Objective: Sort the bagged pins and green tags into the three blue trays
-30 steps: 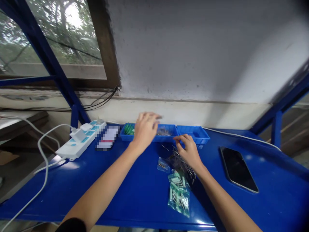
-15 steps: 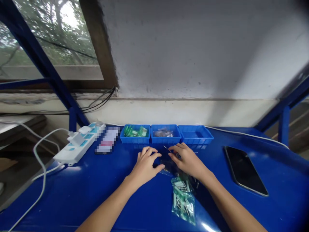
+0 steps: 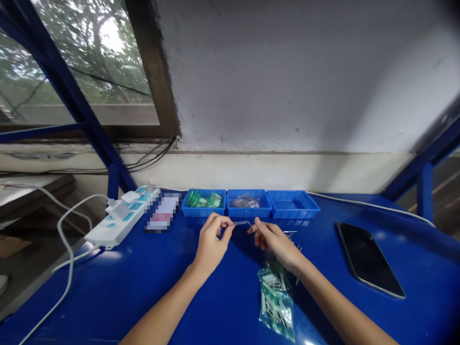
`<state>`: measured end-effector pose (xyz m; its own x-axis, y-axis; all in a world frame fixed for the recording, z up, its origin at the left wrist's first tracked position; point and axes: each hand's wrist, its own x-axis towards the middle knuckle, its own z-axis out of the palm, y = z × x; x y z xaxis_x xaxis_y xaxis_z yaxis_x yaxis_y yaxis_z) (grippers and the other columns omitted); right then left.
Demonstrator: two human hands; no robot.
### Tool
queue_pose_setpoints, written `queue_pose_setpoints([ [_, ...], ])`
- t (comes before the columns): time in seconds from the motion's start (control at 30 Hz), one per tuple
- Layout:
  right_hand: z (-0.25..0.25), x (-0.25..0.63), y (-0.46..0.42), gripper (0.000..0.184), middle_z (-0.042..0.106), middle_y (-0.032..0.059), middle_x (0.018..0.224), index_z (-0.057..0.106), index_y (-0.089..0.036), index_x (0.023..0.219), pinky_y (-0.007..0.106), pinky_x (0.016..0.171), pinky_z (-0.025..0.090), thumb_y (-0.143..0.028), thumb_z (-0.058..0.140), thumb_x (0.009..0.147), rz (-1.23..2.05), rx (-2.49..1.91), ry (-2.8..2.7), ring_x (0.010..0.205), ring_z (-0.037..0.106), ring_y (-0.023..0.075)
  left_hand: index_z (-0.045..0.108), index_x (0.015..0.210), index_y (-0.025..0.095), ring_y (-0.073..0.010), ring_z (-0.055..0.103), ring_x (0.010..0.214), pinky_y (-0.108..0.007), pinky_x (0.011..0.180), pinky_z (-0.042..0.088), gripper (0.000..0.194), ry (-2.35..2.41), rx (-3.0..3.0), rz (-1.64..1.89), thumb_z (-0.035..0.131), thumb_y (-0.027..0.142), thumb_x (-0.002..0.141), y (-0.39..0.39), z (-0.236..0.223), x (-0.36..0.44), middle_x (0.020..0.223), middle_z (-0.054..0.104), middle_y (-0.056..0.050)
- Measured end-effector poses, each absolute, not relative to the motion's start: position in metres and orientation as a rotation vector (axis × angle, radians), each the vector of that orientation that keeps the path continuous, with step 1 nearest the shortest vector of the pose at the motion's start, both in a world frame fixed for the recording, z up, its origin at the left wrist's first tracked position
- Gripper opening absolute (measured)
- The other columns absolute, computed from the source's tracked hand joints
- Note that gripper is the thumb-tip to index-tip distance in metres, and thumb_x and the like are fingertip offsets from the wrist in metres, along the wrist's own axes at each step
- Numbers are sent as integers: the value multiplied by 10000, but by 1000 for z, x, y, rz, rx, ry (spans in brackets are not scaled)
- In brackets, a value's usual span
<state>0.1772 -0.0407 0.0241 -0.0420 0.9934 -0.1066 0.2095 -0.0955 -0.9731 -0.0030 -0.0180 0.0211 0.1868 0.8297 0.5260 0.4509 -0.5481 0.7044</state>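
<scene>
A: Left hand point(image 3: 212, 242), condition?

B: Thumb and forefinger pinched on one end of a small clear packet point(image 3: 240, 223). The packet sits between the two hands, raised over the desk point(image 3: 161, 282), on the near side of the middle bin point(image 3: 249, 212).

A: Right hand point(image 3: 276, 240)?

B: Fingers bent, tips at the packet's other end. Cannot tell whether they grip it.

A: Remaining items, from the left.

B: White power strip point(image 3: 117, 225), plugs fitted. Beside it, a pixelated item point(image 3: 163, 213), details unreadable. Then the left bin point(image 3: 204, 212), blue, containing green packets point(image 3: 203, 199). The middle bin, also blue, contains clear plastic pieces point(image 3: 246, 201).

A: Continue.

B: Green-tinted bags point(image 3: 276, 306) lie on the desk on the person's side of the right hand, slim pieces visible inside. Thin metal pins point(image 3: 290, 233) show beside that hand, partly hidden by it. Behind them stands the right bin point(image 3: 294, 213), third in the row.

A: Far right?

B: A dark-screened phone point(image 3: 370, 258), lying flat, well apart from both hands.
</scene>
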Motion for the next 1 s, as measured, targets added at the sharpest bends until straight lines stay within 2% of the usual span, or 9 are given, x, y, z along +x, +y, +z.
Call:
queue_pose_setpoints([
  [0.1,23,171,-43,440,513,-5,569,533,-159,695,214,438,257,-579,458,801,1413,-1312,-1156,460,442,90,602,795,196,-103,494,635,-206,591,396,118,1082,2164,1221,498,178,848,-23,21,-2,775,523,0],
  [0.17,22,170,-43,368,506,-14,569,512,-167,689,210,449,284,-524,524,776,1356,-1275,-1141,479,450,92,616,827,200,-113,524,688,-210,620,410,138,1005,2223,1100,485,166,852,-26,18,0,820,546,-14],
  [0.37,16,180,-39,209,562,20,713,580,-174,806,251,563,380,-375,525,820,578,-1307,-1413,631,494,141,602,890,180,-140,536,779,-248,726,418,192,930,2170,994,453,90,810,-21,7,5,878,586,-33],
  [0.47,16,181,-43,122,565,28,775,594,-188,842,260,592,405,-250,490,854,292,-1235,-1535,661,510,141,616,827,157,-126,500,660,-238,637,391,113,1020,1914,981,541,239,810,-18,7,6,738,565,-12],
  [0.57,17,177,-48,136,539,42,866,608,-206,885,282,680,442,-161,484,851,169,-1118,-1640,762,532,150,626,830,130,-107,456,567,-220,533,336,377,983,1455,901,521,491,808,-17,12,7,630,503,7],
  [0.67,13,172,-51,190,480,68,971,626,-218,914,307,730,449,-121,483,834,80,-1064,-1739,897,521,180,603,852,119,-89,456,551,-203,509,316,429,855,1169,888,518,536,797,-18,17,7,653,509,4],
  [0.83,14,170,-50,235,447,79,969,654,-218,934,344,753,442,-146,478,797,226,-1192,-1712,923,505,210,604,862,146,-108,510,634,-220,594,386,197,1008,1536,1080,570,337,827,-16,17,2,705,561,-5],
  [0.9,18,170,-48,182,492,60,869,663,-195,847,338,733,435,-247,491,817,490,-1264,-1627,830,525,196,616,856,161,-132,541,721,-254,680,420,147,1066,1844,1217,534,283,859,-17,15,0,790,596,-27],
  [1.0,21,168,-46,344,515,13,638,605,-167,640,284,609,405,-422,485,836,964,-1259,-1398,621,505,146,649,881,192,-164,540,817,-297,767,429,147,1029,2312,1284,506,228,882,-21,10,2,846,606,-39],
])
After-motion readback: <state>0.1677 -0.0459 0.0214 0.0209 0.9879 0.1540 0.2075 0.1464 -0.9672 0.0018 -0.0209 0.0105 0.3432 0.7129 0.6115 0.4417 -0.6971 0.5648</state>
